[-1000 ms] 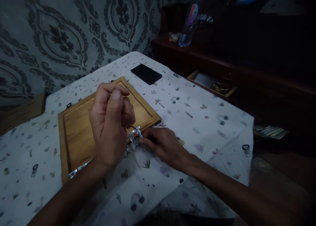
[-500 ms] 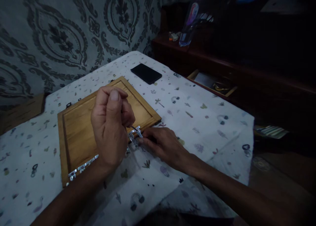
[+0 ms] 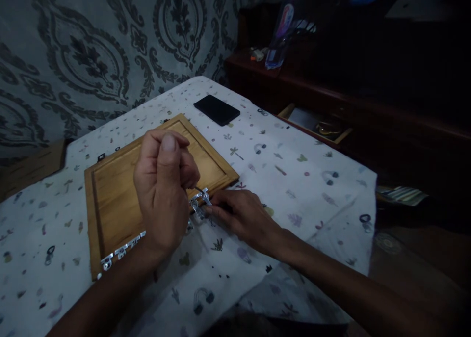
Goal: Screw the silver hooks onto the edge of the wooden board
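Observation:
A wooden panel (image 3: 121, 190) with a raised frame lies on the cloth-covered table. Small shiny metal brackets (image 3: 121, 251) sit along its near edge. My left hand (image 3: 164, 180) is closed in a fist above the panel. From it a thin dark shaft (image 3: 198, 190), like a screwdriver's, reaches down to a metal bracket (image 3: 197, 203) at the near right edge. The rest of that tool is hidden in the fist. My right hand (image 3: 243, 214) pinches the right side of this bracket, its fingertips partly hidden.
A black phone (image 3: 217, 109) lies beyond the panel on the patterned tablecloth (image 3: 294, 190). To the right stands a dark red desk with an open drawer (image 3: 318, 123) and a plastic bottle (image 3: 281, 38). Cardboard (image 3: 33, 168) is at the left, by the patterned wall.
The view has shifted very slightly. Both hands keep their places at the bracket, with no other visible change.

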Demonstrator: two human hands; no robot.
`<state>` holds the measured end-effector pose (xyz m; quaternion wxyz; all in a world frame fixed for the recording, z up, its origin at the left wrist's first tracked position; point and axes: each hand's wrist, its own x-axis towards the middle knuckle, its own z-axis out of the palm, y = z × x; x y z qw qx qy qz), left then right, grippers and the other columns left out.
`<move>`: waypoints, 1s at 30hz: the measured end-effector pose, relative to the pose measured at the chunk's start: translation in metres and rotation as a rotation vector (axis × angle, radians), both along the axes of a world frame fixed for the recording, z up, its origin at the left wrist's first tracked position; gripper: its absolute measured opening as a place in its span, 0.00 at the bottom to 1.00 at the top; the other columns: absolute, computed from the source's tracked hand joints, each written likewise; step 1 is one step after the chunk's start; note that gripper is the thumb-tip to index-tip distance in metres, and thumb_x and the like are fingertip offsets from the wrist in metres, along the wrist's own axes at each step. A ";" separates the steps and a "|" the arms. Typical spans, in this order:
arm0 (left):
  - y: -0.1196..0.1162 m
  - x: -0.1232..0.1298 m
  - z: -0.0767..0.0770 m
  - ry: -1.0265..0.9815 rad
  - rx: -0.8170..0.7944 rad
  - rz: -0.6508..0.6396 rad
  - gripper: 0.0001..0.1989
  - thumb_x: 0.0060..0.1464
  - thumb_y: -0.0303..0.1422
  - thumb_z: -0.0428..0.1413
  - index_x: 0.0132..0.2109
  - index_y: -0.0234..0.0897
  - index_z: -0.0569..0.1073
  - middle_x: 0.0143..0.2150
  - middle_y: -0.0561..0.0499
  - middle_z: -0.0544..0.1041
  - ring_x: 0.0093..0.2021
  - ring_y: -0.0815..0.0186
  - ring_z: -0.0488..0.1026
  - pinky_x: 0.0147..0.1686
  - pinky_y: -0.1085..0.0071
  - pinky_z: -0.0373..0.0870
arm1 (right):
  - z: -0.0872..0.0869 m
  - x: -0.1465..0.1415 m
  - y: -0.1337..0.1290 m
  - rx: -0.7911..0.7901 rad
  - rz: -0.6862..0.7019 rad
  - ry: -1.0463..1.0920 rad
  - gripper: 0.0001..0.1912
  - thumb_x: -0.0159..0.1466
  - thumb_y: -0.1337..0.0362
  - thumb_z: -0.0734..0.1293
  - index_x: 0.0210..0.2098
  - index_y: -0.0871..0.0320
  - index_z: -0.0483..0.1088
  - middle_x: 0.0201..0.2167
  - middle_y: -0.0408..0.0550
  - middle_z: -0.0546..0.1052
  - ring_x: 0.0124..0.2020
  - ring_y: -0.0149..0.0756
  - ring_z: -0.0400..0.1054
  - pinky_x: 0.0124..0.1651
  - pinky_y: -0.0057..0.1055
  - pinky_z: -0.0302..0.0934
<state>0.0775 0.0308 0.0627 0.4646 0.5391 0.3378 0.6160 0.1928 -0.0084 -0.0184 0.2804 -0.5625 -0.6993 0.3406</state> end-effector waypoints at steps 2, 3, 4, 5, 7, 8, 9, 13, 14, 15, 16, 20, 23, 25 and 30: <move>0.001 0.000 -0.002 -0.002 0.017 -0.004 0.12 0.66 0.30 0.46 0.32 0.38 0.65 0.16 0.60 0.52 0.16 0.74 0.49 0.17 0.73 0.49 | 0.000 0.000 0.000 -0.001 0.001 -0.002 0.14 0.66 0.59 0.65 0.26 0.59 0.69 0.19 0.38 0.67 0.21 0.26 0.57 0.29 0.27 0.46; 0.001 -0.001 -0.003 -0.001 0.019 -0.007 0.12 0.66 0.30 0.46 0.32 0.38 0.65 0.16 0.60 0.52 0.16 0.74 0.49 0.17 0.73 0.49 | 0.000 0.000 0.000 0.002 0.000 -0.003 0.14 0.66 0.59 0.65 0.26 0.59 0.69 0.19 0.38 0.67 0.21 0.26 0.57 0.29 0.27 0.46; 0.001 -0.001 -0.003 0.003 0.020 -0.011 0.11 0.65 0.31 0.47 0.32 0.38 0.65 0.17 0.60 0.52 0.16 0.74 0.49 0.17 0.73 0.49 | 0.000 0.000 0.000 0.005 -0.001 -0.001 0.14 0.66 0.59 0.65 0.26 0.59 0.69 0.19 0.38 0.67 0.21 0.26 0.57 0.29 0.27 0.46; 0.001 -0.002 -0.003 0.011 0.018 -0.014 0.11 0.65 0.32 0.48 0.32 0.38 0.65 0.17 0.60 0.52 0.17 0.74 0.49 0.17 0.73 0.49 | 0.000 0.000 0.000 0.006 0.000 0.001 0.14 0.66 0.59 0.65 0.25 0.59 0.69 0.19 0.38 0.67 0.21 0.26 0.57 0.29 0.27 0.46; 0.000 -0.002 -0.002 0.027 0.009 -0.018 0.11 0.65 0.34 0.49 0.32 0.39 0.65 0.17 0.60 0.52 0.17 0.74 0.49 0.17 0.73 0.49 | 0.001 0.000 -0.001 0.003 0.002 0.005 0.15 0.66 0.59 0.65 0.25 0.59 0.68 0.18 0.38 0.66 0.21 0.27 0.57 0.29 0.27 0.46; -0.001 -0.002 -0.002 0.037 0.006 -0.023 0.11 0.65 0.35 0.49 0.32 0.39 0.64 0.18 0.60 0.52 0.17 0.73 0.49 0.17 0.73 0.49 | 0.001 0.001 -0.001 0.001 0.004 0.010 0.15 0.66 0.59 0.65 0.25 0.59 0.68 0.18 0.38 0.66 0.21 0.27 0.57 0.29 0.27 0.46; -0.002 -0.002 -0.002 0.047 0.010 -0.032 0.10 0.64 0.35 0.50 0.33 0.39 0.64 0.18 0.60 0.52 0.17 0.73 0.50 0.17 0.72 0.50 | 0.001 0.001 -0.001 0.001 0.008 0.019 0.15 0.66 0.59 0.65 0.25 0.59 0.68 0.18 0.38 0.67 0.21 0.27 0.57 0.29 0.27 0.46; -0.004 0.000 -0.007 0.090 0.071 -0.106 0.09 0.64 0.35 0.49 0.35 0.38 0.66 0.18 0.59 0.55 0.18 0.73 0.51 0.18 0.73 0.51 | 0.001 0.001 -0.001 0.022 0.005 0.030 0.14 0.66 0.60 0.65 0.26 0.59 0.69 0.20 0.39 0.69 0.22 0.27 0.59 0.29 0.27 0.47; -0.003 0.000 -0.008 0.094 0.076 -0.133 0.08 0.64 0.34 0.49 0.35 0.38 0.67 0.18 0.59 0.55 0.18 0.73 0.51 0.18 0.73 0.51 | 0.001 0.001 -0.001 0.027 0.004 0.026 0.13 0.66 0.61 0.65 0.26 0.59 0.69 0.20 0.39 0.69 0.22 0.27 0.59 0.29 0.27 0.47; -0.002 0.000 -0.009 0.093 0.071 -0.157 0.08 0.64 0.33 0.49 0.36 0.38 0.67 0.18 0.59 0.55 0.18 0.73 0.51 0.18 0.73 0.50 | 0.001 0.001 -0.001 0.030 0.004 0.020 0.13 0.66 0.61 0.66 0.26 0.59 0.69 0.20 0.39 0.69 0.22 0.27 0.59 0.29 0.27 0.47; -0.001 0.000 -0.009 0.082 0.059 -0.178 0.07 0.64 0.32 0.49 0.36 0.38 0.67 0.17 0.60 0.54 0.17 0.74 0.50 0.17 0.74 0.49 | 0.001 0.001 -0.001 0.028 0.005 0.016 0.13 0.66 0.62 0.65 0.25 0.59 0.68 0.19 0.39 0.68 0.22 0.27 0.58 0.29 0.26 0.47; 0.009 -0.004 -0.006 -0.003 -0.014 -0.259 0.05 0.58 0.26 0.48 0.35 0.39 0.67 0.15 0.62 0.49 0.15 0.75 0.44 0.16 0.76 0.45 | 0.003 0.001 -0.001 0.018 0.007 0.017 0.16 0.66 0.59 0.65 0.24 0.59 0.67 0.18 0.37 0.64 0.20 0.26 0.55 0.28 0.26 0.46; 0.020 -0.011 0.000 0.026 -0.104 -0.421 0.06 0.52 0.24 0.49 0.34 0.39 0.68 0.14 0.63 0.46 0.13 0.76 0.40 0.14 0.78 0.44 | 0.003 0.000 -0.001 0.019 0.004 0.017 0.15 0.66 0.60 0.65 0.24 0.59 0.67 0.19 0.38 0.66 0.22 0.27 0.58 0.29 0.26 0.48; 0.026 -0.016 0.003 0.089 -0.145 -0.578 0.06 0.51 0.25 0.49 0.33 0.40 0.68 0.14 0.63 0.45 0.13 0.77 0.40 0.14 0.78 0.44 | 0.003 0.000 -0.001 0.015 -0.003 0.004 0.15 0.66 0.60 0.66 0.24 0.59 0.68 0.19 0.38 0.67 0.22 0.27 0.59 0.30 0.27 0.48; 0.028 -0.019 0.002 0.226 -0.099 -0.651 0.03 0.55 0.30 0.51 0.38 0.40 0.69 0.16 0.60 0.55 0.15 0.74 0.51 0.17 0.76 0.51 | 0.003 0.001 -0.002 0.025 -0.002 0.013 0.14 0.66 0.60 0.65 0.26 0.59 0.69 0.20 0.39 0.69 0.22 0.28 0.61 0.30 0.27 0.49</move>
